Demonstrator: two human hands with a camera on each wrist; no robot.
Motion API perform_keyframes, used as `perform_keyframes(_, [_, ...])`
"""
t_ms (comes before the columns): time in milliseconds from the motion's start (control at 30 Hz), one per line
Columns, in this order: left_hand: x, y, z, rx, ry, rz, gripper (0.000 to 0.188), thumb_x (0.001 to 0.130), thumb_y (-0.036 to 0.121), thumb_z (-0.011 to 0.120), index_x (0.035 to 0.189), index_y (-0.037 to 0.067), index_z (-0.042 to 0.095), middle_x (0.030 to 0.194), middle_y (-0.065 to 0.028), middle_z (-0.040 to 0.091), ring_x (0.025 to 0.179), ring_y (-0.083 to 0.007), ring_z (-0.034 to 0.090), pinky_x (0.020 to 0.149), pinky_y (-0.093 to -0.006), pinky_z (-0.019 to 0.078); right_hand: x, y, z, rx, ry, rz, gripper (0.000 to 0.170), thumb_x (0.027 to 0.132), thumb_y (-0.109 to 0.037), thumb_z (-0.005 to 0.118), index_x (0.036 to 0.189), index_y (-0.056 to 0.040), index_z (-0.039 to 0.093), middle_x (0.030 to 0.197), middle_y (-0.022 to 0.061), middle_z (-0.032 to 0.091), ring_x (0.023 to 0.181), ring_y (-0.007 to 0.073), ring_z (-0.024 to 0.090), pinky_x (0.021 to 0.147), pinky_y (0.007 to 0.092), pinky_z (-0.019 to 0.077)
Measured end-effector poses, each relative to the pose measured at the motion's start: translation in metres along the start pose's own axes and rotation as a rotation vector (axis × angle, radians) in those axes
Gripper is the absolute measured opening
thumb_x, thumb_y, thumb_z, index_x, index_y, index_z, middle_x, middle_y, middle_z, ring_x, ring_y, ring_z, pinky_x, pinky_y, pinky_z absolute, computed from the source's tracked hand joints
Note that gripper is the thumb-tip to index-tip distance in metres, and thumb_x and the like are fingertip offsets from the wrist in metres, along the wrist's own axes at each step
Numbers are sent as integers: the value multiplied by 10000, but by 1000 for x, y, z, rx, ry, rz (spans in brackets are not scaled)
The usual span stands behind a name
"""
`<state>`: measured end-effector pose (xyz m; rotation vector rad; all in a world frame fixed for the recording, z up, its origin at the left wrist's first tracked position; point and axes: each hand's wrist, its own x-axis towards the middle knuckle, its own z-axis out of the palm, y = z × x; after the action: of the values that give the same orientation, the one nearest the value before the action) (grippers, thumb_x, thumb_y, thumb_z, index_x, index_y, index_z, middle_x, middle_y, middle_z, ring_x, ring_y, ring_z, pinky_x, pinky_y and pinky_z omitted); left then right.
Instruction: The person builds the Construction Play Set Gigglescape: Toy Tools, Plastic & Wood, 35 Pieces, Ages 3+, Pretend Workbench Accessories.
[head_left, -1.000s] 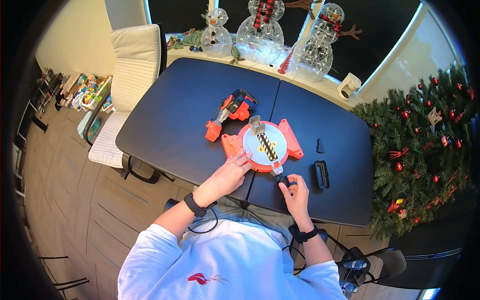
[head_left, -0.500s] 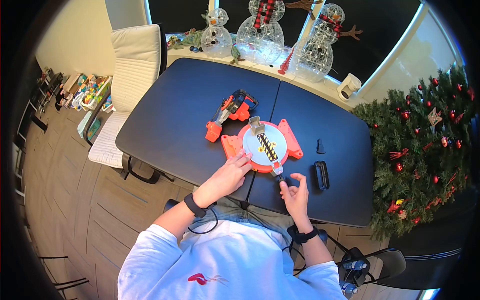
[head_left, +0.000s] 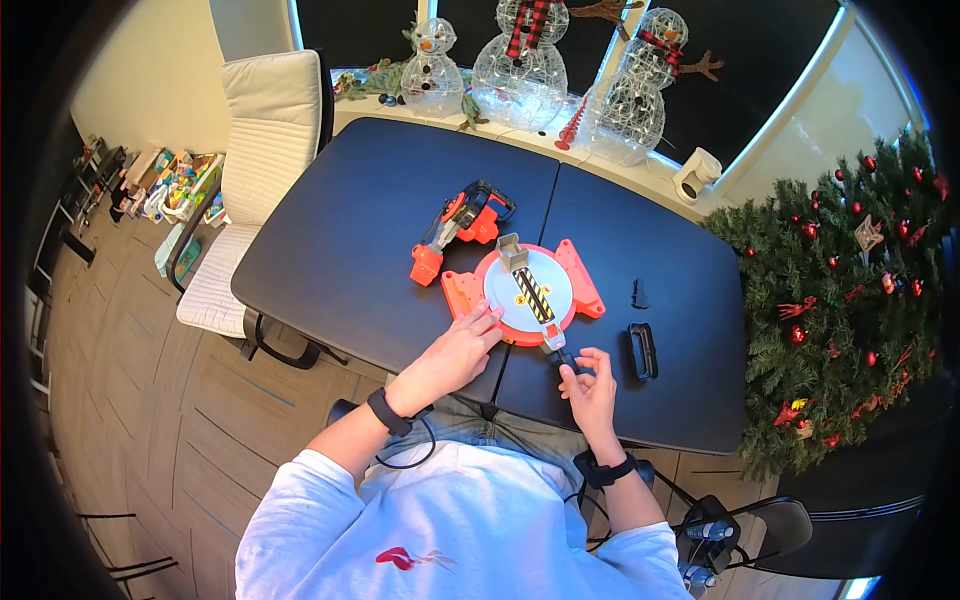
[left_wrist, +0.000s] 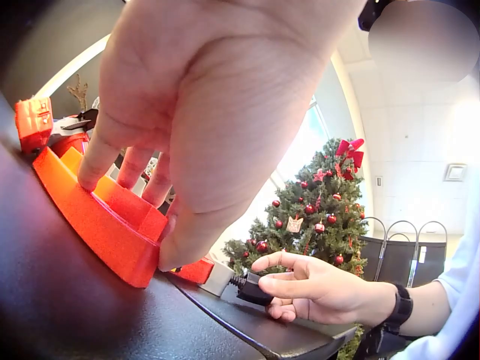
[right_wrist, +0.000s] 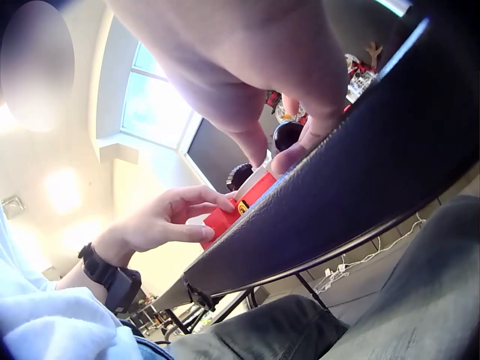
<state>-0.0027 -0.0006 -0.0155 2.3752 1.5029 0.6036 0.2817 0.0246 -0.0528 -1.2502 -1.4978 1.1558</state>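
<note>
On the table sits a red-orange toy miter saw base with a round grey turntable and a yellow-and-black striped strip. My left hand steadies its near left edge, fingers over the top and thumb at the front side. A black knob sticks out from the grey arm at the base's front, with a dark threaded shaft between them. My right hand pinches this knob between thumb and fingers; in the right wrist view the knob shows between them.
The red-and-black toy saw top lies behind the base, to its left. At the right are a small black piece and a black oblong frame. A seam crosses the dark table. A decorated tree stands beside the table's right edge.
My right fingers loosened around the knob half a second ago and now close on it again. The left hand and the base have stayed in place.
</note>
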Motion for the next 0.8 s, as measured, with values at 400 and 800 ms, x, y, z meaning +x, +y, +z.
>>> perform_keyframes(400, [0, 0, 0, 15, 14, 20, 462, 856, -8, 725, 1300, -5, 596, 1585, -213, 469, 1513, -421, 410, 1195, -519, 432, 0, -5, 1, 16, 21, 28, 532, 961, -72, 786, 1371, 14, 458, 1187, 156, 628, 694, 130, 710, 553, 244, 560])
perform_keyframes(800, [0, 0, 0, 15, 16, 19, 453, 867, -2, 715, 1304, -5, 593, 1592, -208, 460, 1521, -421, 397, 1179, -545, 456, -1, -6, 4, 19, 36, -20, 568, 958, -64, 787, 1398, 8, 435, 1166, 150, 635, 682, 136, 712, 548, 248, 551])
